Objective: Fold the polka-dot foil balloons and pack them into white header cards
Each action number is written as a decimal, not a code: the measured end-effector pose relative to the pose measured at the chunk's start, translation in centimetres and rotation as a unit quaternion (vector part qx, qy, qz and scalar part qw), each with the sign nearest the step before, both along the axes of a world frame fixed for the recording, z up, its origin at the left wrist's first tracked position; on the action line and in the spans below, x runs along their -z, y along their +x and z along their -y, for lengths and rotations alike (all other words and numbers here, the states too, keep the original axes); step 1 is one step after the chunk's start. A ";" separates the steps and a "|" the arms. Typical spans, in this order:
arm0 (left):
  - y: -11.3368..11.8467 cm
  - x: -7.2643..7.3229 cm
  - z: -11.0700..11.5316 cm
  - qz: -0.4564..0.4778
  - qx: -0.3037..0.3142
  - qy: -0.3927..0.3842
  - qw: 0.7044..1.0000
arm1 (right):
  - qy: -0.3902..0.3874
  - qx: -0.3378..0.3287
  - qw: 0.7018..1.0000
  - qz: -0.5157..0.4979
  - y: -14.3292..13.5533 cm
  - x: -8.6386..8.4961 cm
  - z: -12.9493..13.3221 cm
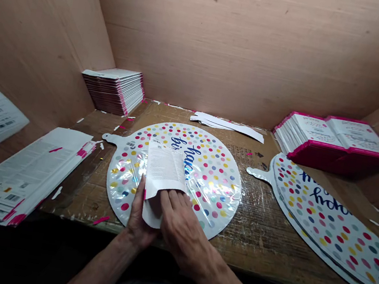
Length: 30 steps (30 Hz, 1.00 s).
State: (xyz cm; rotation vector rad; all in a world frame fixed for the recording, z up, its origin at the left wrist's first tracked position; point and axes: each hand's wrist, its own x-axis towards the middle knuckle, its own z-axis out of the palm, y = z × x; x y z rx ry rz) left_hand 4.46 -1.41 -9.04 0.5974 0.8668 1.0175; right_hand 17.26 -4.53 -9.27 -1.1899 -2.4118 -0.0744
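Note:
A white printed paper sleeve with a pink edge is held over a round dotted foil balloon lying flat with its neck to the left. My left hand grips the sleeve from its left side and below, the thumb along the pink edge. The fingers of my right hand reach into the sleeve's near opening, so their tips are hidden. Whether they hold anything inside cannot be seen.
Flat sleeves are stacked at the left, folded ones at the back left. Pink-edged packs stand back right, above more dotted balloons. White paper strips lie at the back; pink scraps dot the cardboard-covered table.

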 end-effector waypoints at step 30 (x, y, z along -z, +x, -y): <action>1.8 3.0 -2.4 -0.647 0.135 0.536 0.524 | 0.020 -0.019 0.991 0.132 7.6 1.3 0.9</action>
